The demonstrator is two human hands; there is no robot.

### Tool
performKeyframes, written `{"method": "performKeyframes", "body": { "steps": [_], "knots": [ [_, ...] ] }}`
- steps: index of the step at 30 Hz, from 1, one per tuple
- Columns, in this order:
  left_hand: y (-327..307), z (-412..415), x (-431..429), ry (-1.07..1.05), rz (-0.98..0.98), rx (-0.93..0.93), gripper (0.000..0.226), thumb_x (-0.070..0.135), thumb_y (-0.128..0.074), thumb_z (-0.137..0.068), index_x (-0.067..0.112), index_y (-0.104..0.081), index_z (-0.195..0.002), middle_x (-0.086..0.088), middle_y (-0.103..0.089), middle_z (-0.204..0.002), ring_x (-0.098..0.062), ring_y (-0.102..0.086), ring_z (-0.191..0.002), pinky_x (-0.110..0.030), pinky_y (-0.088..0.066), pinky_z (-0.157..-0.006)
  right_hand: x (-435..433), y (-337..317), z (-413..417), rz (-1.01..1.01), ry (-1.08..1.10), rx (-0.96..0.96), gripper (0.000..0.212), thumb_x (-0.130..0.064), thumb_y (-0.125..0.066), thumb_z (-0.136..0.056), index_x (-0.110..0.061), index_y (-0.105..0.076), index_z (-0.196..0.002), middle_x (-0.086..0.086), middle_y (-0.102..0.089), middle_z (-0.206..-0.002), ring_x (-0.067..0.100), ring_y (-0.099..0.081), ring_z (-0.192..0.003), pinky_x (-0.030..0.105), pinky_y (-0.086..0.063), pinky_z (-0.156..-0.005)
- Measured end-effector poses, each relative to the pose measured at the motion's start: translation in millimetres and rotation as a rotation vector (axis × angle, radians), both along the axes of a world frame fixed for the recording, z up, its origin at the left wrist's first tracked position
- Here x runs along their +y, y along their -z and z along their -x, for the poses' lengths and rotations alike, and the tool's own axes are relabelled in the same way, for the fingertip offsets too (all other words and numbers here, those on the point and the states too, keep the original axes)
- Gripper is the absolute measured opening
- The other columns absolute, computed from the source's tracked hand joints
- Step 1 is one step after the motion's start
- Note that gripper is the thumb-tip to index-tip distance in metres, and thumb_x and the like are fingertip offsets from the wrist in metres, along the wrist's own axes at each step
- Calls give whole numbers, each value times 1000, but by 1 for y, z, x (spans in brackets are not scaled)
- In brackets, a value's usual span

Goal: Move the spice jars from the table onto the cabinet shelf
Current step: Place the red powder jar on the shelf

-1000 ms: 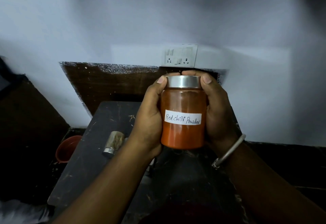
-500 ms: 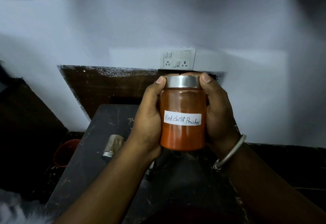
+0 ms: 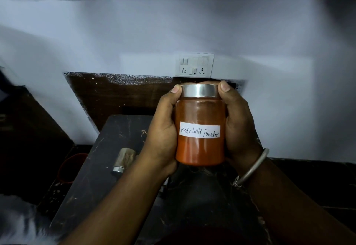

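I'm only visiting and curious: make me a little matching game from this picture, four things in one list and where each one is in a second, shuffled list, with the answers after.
Things
1. chilli powder jar
2. small jar
3. bangle
4. switch plate

Places
A. on the wall
B. round the wrist of the right hand
C. on the dark table
D. gripped between that hand and the left hand

Pairs: 1-D, 2-C, 3-B, 4-A
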State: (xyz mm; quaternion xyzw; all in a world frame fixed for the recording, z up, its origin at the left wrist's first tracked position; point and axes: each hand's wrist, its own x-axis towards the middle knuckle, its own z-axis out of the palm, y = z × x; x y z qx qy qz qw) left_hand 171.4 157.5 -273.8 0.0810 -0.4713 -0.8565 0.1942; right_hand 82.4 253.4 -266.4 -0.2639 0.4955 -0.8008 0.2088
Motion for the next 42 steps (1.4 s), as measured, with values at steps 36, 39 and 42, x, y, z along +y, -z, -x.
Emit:
{"method": "performKeyframes", "body": {
  "steps": [36, 39, 42],
  "knots": [
    [-229, 165, -145, -478, 1001, 281, 47, 66, -45, -93, 31, -75, -102, 1, -78, -101, -22, -73, -102, -54, -57, -95, -82, -224, 145, -301, 299, 831, 66, -64, -73, -69, -34, -57, -126, -17, -71, -109, 4, -71, -98, 33, -60, -81],
    [-245, 208, -182, -832, 1256, 6, 62, 65, -27, -102, 24, -71, -90, -1, -76, -87, -25, -71, -90, -47, -58, -82, -120, -251, 187, -391, 428, 868, 60, -47, -78, -82, -23, -52, -131, -4, -68, -119, 20, -68, -108, 43, -59, -87],
    [-244, 244, -220, -940, 1603, -372, 62, 49, -23, -110, 14, -74, -101, -13, -75, -106, -35, -68, -105, -42, -54, -87, -161, -268, 229, -499, 482, 882, 65, -43, -79, -83, -17, -47, -133, 4, -65, -128, 25, -64, -113, 35, -53, -88]
  ]
}}
